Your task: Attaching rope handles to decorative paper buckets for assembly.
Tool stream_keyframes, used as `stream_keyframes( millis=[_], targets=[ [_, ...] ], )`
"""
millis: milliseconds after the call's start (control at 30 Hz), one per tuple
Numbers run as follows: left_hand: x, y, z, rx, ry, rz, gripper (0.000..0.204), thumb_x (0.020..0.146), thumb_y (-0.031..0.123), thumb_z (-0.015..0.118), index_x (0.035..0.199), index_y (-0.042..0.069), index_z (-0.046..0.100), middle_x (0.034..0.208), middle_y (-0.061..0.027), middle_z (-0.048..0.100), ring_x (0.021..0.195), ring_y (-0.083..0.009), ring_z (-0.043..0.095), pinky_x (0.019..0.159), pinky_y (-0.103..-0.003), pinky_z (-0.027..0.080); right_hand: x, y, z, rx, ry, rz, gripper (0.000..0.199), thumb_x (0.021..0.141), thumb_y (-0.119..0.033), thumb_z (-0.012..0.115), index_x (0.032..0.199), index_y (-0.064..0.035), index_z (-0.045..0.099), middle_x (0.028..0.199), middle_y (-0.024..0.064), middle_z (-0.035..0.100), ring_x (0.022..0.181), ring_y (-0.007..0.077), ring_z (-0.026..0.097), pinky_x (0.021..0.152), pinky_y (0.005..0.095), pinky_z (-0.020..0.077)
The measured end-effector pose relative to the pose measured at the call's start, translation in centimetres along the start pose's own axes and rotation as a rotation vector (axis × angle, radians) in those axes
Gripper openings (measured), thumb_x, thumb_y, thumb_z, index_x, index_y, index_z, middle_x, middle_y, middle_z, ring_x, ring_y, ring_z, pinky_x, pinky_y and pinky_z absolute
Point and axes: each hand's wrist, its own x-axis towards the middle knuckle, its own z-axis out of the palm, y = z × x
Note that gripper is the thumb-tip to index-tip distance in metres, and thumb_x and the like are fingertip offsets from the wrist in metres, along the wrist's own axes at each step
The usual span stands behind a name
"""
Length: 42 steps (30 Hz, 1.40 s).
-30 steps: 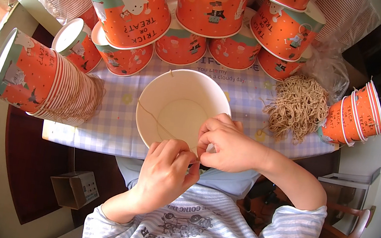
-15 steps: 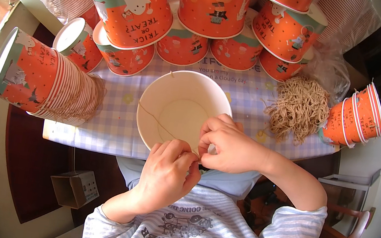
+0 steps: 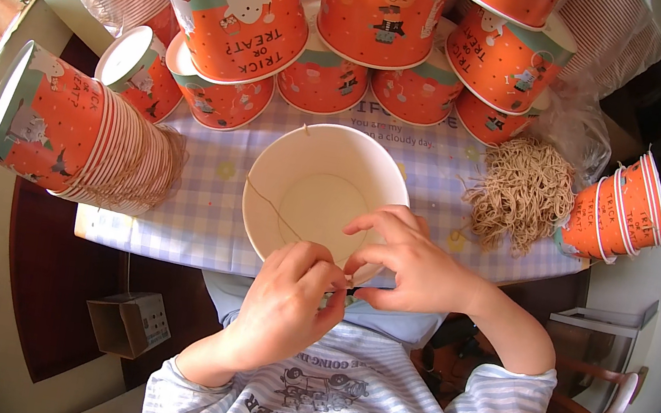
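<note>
A large paper bucket (image 3: 273, 164), white inside, stands with its mouth toward me at the table's near edge. A thin brown paper cord (image 3: 270, 201) runs across its inside, from a spot on the far rim down to my hands. At the near rim my left hand (image 3: 292, 291) is closed, thumb and forefinger pinching the cord's end. Just right of it, my right hand (image 3: 416, 262) has thumb and fingers apart around the small cord end, and nothing shows in its grip. The rim under my fingers is partly hidden.
Orange printed buckets (image 3: 235, 13) stand upside down in tiers at the back. A bucket stack with cords (image 3: 113, 148) lies left. At right are a heap of brown cords (image 3: 521, 192) and another orange stack (image 3: 617, 207). A checked cloth (image 3: 201, 213) covers the table.
My right hand has opened from a pinch at the near rim, its fingers now spread. My left hand keeps its pinch. The whole view has shifted slightly.
</note>
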Motion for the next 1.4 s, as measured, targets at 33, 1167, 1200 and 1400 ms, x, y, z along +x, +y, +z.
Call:
stream_keyframes(
  millis=[33,1167,1200,1400],
  targets=[
    [-0.1,0.0,0.0,-0.032,0.008,-0.049,0.022,0.057,-0.002,0.068,0.074,0.005,0.056,0.08,-0.0063,0.052,0.073,-0.024,0.055,0.062,-0.034,0.045,-0.1,0.1,0.2,0.0,0.001,0.001,0.015,0.063,-0.018,0.068,0.075,-0.0116,0.063,0.114,0.0038,0.047,0.115,0.0232,0.035,0.093,0.0415,0.0273],
    [-0.5,0.3,1.2,-0.047,0.155,0.029,0.021,0.053,-0.005,0.063,0.069,0.004,0.054,0.08,-0.0083,0.05,0.07,-0.0232,0.053,0.059,-0.032,0.045,-0.3,0.4,1.0,0.01,0.112,-0.037,0.013,0.066,-0.019,0.07,0.077,-0.0161,0.064,0.111,-0.0024,0.05,0.111,0.0184,0.04,0.089,0.0386,0.0265],
    [-0.6,0.2,1.2,-0.047,0.152,0.031,0.021,0.053,-0.005,0.063,0.069,0.004,0.054,0.08,-0.0083,0.05,0.07,-0.0232,0.053,0.059,-0.032,0.045,-0.4,0.5,1.0,0.022,0.127,-0.034,0.017,0.065,-0.018,0.071,0.079,-0.016,0.063,0.112,-0.0015,0.05,0.111,0.0186,0.04,0.089,0.039,0.0267],
    [-1.6,-1.0,0.7,-0.056,0.237,0.086,0.025,0.052,-0.005,0.063,0.074,0.004,0.057,0.083,-0.0071,0.05,0.073,-0.0228,0.052,0.058,-0.031,0.044,-0.4,-0.4,0.8,0.072,0.217,-0.026,0.021,0.058,-0.011,0.073,0.076,-0.0137,0.062,0.114,0.0024,0.05,0.108,0.0262,0.041,0.094,0.0391,0.0285]
  ],
)
